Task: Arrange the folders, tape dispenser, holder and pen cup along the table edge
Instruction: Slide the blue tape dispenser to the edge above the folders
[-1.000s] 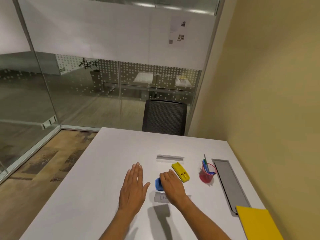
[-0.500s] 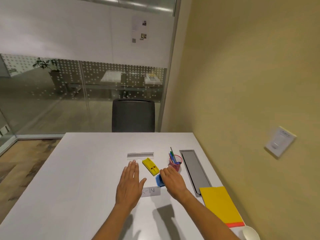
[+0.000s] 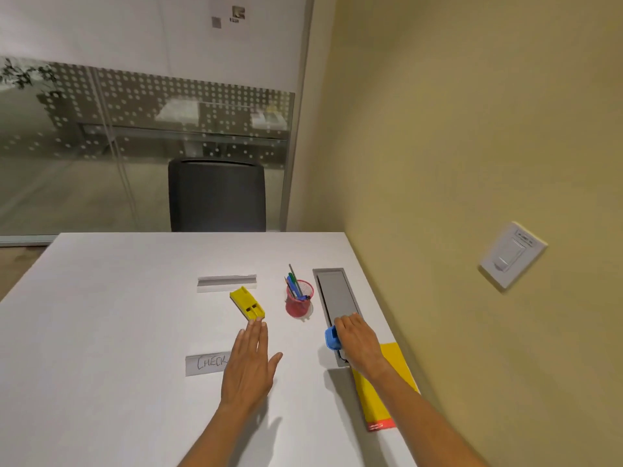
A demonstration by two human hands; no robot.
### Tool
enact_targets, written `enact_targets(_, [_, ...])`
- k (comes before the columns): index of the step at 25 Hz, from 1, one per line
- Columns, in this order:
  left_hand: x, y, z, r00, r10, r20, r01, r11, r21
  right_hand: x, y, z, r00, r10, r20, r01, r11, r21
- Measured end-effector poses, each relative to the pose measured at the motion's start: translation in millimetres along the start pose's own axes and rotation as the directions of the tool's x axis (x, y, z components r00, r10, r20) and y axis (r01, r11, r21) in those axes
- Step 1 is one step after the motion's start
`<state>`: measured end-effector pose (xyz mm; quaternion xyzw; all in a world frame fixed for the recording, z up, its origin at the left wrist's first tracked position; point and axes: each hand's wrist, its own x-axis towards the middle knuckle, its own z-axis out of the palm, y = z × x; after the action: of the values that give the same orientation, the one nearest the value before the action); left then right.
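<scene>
My right hand (image 3: 355, 342) grips a small blue tape dispenser (image 3: 331, 338) over the near end of the grey cable tray (image 3: 335, 294), close to the table's right edge. My left hand (image 3: 249, 362) lies flat and open on the white table (image 3: 101, 315), fingertips just short of a yellow holder (image 3: 247, 302). A red mesh pen cup (image 3: 299, 301) with several pens stands between the holder and the tray. Yellow folders (image 3: 384, 385) with a red one beneath lie along the right edge, partly under my right forearm.
A clear acrylic sign stand (image 3: 226, 282) lies behind the yellow holder. A paper label reading "CHECK" (image 3: 207, 364) is partly covered by my left hand. A black chair (image 3: 217, 195) stands at the far table edge; the yellow wall runs along the right.
My right hand has carried the blue tape dispenser to the right, from the table's middle to the cable tray. The label is now uncovered. The camera has swung right and moved closer.
</scene>
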<state>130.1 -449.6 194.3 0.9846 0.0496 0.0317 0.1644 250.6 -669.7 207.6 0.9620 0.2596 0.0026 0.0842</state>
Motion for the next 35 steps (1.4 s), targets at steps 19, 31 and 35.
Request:
enact_targets(19, [77, 65, 191, 0.974, -0.17, 0.151, 0.153, 0.981, 0.118, 105, 168, 161, 0.984, -0.087, 0.156, 0.089, 0.996, -0.007])
enact_targets(31, [78, 57, 214, 0.982, -0.171, 0.087, 0.163, 0.983, 0.087, 104, 171, 187, 0.977, -0.081, 0.197, 0.078, 0.997, 0.02])
enact_targets(35, [75, 48, 220, 0.984, -0.16, 0.083, 0.153, 0.985, 0.085, 105, 168, 192, 0.981, -0.07, 0.182, 0.063, 0.997, 0.045])
